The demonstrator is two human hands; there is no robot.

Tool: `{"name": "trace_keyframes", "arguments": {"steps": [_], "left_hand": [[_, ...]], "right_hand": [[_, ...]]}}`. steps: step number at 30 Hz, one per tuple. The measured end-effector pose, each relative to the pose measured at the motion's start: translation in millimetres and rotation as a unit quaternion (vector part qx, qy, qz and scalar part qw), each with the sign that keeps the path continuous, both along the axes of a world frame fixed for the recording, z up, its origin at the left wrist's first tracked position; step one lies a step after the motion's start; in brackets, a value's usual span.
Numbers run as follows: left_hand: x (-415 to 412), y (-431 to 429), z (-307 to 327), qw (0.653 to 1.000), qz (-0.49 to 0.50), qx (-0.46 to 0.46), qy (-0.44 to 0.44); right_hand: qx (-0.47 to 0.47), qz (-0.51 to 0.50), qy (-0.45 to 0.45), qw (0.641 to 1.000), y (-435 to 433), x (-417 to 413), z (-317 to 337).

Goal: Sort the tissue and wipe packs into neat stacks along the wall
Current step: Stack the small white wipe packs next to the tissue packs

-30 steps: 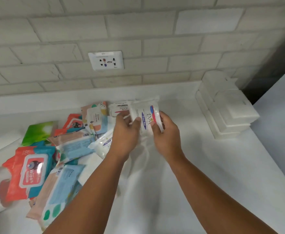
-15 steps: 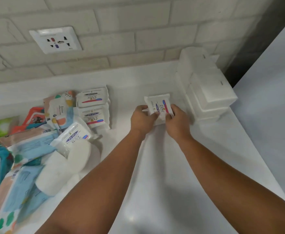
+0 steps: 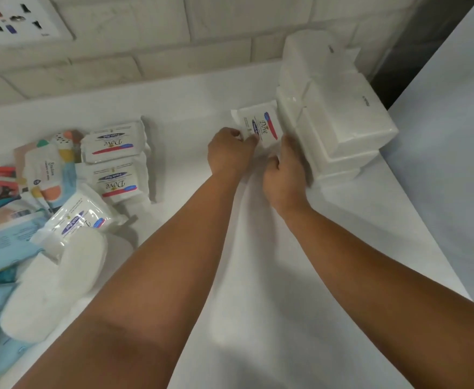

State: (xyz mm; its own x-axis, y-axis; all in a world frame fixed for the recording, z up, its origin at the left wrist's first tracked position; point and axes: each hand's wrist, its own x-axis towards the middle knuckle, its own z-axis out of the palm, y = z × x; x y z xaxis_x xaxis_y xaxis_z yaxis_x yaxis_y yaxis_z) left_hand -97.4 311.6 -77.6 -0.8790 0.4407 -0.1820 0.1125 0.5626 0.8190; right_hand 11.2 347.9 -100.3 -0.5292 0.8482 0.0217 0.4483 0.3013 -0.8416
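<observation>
A small white Dove wipe pack (image 3: 261,124) lies on the white counter, right up against the stack of plain white tissue packs (image 3: 339,113) near the wall. My left hand (image 3: 230,153) pinches the pack's near left edge with curled fingers. My right hand (image 3: 285,172) grips its near right corner, next to the white stack. Two more Dove packs (image 3: 112,161) lie flat side by side to the left.
A jumbled pile of coloured wipe packs (image 3: 20,206) fills the left side, with a third Dove pack (image 3: 78,223) and a plain white pack (image 3: 50,287) on top. A wall socket (image 3: 14,18) sits upper left. The counter edge (image 3: 426,228) runs along the right.
Both hands carried the Dove pack from above the pile rightward and set it down beside the white stack. The view has shifted right and closer.
</observation>
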Motion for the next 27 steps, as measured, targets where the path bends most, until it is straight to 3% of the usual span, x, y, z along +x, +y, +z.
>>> {"name": "trace_keyframes", "arguments": {"steps": [16,19,23,27], "left_hand": [[-13,11,9,1.000,-0.002,-0.011,-0.003],[-6,-12,17,0.999,-0.023,-0.018,0.029],[-3,-65,34,0.997,-0.040,0.009,0.068],[-19,-130,57,0.992,-0.025,0.020,0.123]], "right_hand": [[-0.050,0.008,-0.052,0.997,5,-12,21],[-0.088,-0.001,-0.022,0.996,-11,-2,28],[-0.052,0.001,0.004,0.999,-45,-5,36],[-0.038,0.094,-0.001,0.995,-87,-28,40]]}}
